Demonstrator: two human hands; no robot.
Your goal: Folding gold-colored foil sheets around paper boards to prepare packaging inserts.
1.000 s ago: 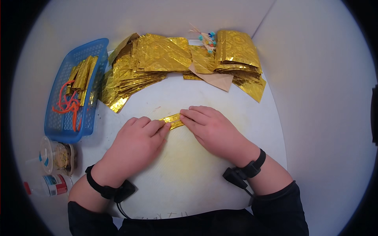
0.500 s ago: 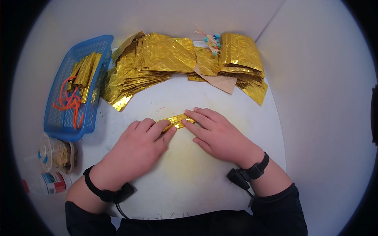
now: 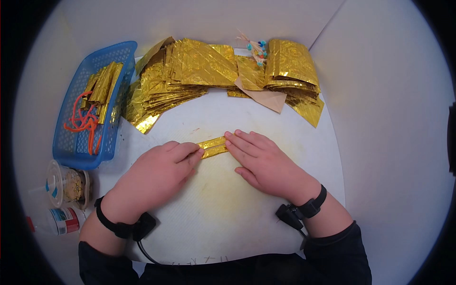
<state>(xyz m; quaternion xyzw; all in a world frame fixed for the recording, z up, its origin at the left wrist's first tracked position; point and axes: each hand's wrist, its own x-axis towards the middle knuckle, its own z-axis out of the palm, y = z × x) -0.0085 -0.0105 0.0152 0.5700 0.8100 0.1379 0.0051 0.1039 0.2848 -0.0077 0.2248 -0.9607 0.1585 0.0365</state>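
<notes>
At the lower left of the frame there is a clear plastic bottle (image 3: 64, 221) with a red cap, which points to the left edge. Just above it stands a transparent round tub (image 3: 56, 185) with brownish contents that I cannot identify. Higher, in the upper left, is a blue perforated basket (image 3: 85, 162); in it lie folded gold strips (image 3: 102, 90) and orange-red cords (image 3: 90, 124).

To the right of these, left of centre, is the left hand (image 3: 161, 171), with a black wrist strap (image 3: 111, 224). Its fingertips are close together on the left end of a folded gold foil paper (image 3: 213, 144); whether this grip pinches the paper or only presses it, I cannot tell. Above, a fanned stack of gold sheets (image 3: 204, 66) is spread.

The folded paper lies at the centre of the frame, on the white tabletop (image 3: 228, 213), between both hands. Near the top are thin picks with coloured beads (image 3: 259, 50), and below them a tan paper corner (image 3: 266, 99).

Right of centre, the right hand (image 3: 263, 159) has an open grip: the fingers rest extended on the paper's right end, the thumb apart. A thick gold bundle (image 3: 292, 61) is at the upper right.
</notes>
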